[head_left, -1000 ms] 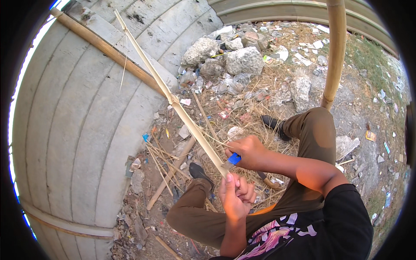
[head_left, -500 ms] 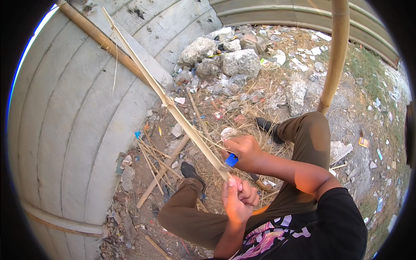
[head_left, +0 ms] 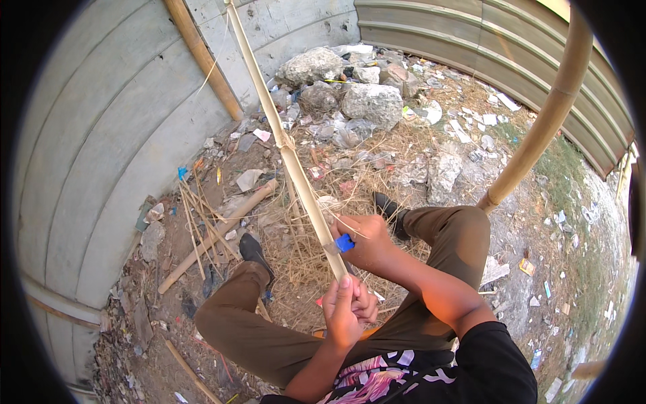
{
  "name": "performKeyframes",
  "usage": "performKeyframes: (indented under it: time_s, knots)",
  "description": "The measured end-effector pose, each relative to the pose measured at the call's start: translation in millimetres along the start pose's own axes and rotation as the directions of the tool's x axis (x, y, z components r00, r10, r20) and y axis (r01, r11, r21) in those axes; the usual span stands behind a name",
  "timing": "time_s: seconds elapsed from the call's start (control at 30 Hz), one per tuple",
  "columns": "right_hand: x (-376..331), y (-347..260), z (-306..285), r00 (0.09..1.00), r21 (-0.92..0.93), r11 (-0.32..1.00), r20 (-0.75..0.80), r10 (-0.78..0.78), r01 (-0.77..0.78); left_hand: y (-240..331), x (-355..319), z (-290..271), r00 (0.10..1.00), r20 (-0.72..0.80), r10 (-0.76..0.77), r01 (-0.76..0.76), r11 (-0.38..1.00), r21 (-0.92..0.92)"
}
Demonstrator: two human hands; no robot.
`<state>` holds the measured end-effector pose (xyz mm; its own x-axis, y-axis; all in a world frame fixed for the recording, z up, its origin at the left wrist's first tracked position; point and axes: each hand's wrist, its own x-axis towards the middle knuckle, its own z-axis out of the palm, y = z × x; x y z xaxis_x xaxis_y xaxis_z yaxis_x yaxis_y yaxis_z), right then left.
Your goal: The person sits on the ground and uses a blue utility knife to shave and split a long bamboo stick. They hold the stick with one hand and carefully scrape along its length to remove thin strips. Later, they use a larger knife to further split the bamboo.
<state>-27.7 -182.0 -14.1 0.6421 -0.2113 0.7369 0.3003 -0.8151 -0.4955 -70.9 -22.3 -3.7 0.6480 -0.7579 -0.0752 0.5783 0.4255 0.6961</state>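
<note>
A long split bamboo strip [head_left: 306, 183] with a knot partway along rises away from me toward the concrete wall. My left hand [head_left: 349, 304] is closed on its near end, thumb on top. Just above it, my right hand [head_left: 369, 239] is closed round what looks like a knife, with a blue piece [head_left: 345, 243] showing beside the fist. A greyish blade-like edge lies across the strip there; the fingers hide most of the tool. Thin bamboo fibres curl off next to the right fist.
Thin sticks [head_left: 195, 209] and a bamboo pole [head_left: 219, 236] lie at the left. Rocks [head_left: 372, 102] and litter sit at the back. An upright bamboo post [head_left: 538, 121] stands beyond my right knee. A concrete wall [head_left: 101, 135] and corrugated metal fence [head_left: 471, 40] bound the ground.
The view has shifted, and the strip now points more directly away from me. My right fist with the blue piece stays close above the left hand, which still grips the strip's near end.
</note>
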Motion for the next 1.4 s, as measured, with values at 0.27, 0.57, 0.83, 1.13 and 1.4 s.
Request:
performKeyframes:
  time_s: [0.27, 0.57, 0.83, 1.13, 1.4]
  knots:
    - [19, 3, -6, 0.934, 0.049, 0.933, -0.005, 0.358, -0.357, -9, -7, -5, 0.993, 0.069, -0.098, 0.099, 0.995, -0.009]
    - [-17, -29, 9, 0.993, -0.03, 0.993, 0.042, 0.113, -0.112, 11, -9, -12, 1.0, 0.018, 0.01, -0.009, 0.998, -0.068]
    - [-17, -34, 9, 0.985, -0.056, 0.986, 0.064, 0.158, -0.155, 22, -18, -15, 0.996, 0.081, 0.043, -0.046, 0.998, 0.038]
    - [38, -46, -20, 0.843, 0.215, 0.828, -0.035, 0.536, -0.517, 10, -29, 2, 0.987, 0.159, -0.013, 0.004, 0.998, 0.06]
    - [29, -42, 7, 0.996, -0.067, 0.997, -0.079, -0.041, 0.035, 36, -14, -2, 0.994, 0.047, 0.094, -0.097, 0.994, 0.056]
